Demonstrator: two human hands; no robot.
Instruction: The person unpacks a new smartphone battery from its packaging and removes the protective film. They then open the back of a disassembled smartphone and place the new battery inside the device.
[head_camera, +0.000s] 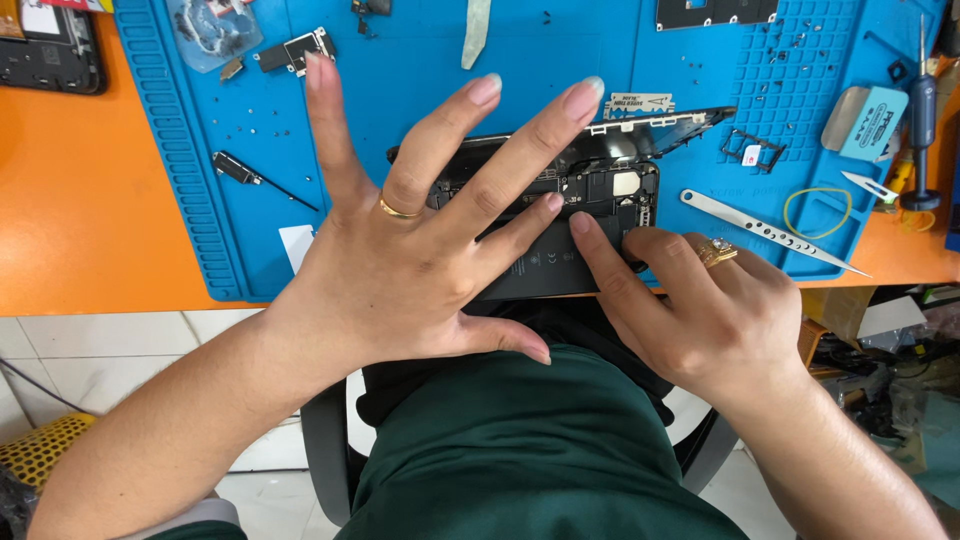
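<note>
Your left hand (400, 270) hovers splayed wide, holding nothing; your right hand (700, 310) fingers press the opened smartphone (570, 215) at six o'clock on the blue mat (420, 120). It looks fragile: grip its edges.

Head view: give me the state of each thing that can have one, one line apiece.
Phone: opened, screen panel lifted and tilted off the body, insides exposed.
Left hand: fingers spread wide above the phone, gripping nothing.
Right hand: forefinger pressing on the phone's dark battery area, otherwise loosely curled.
Tweezers: lying loose on the blue mat.
Screwdriver: standing upright at the mat's right edge.
</note>
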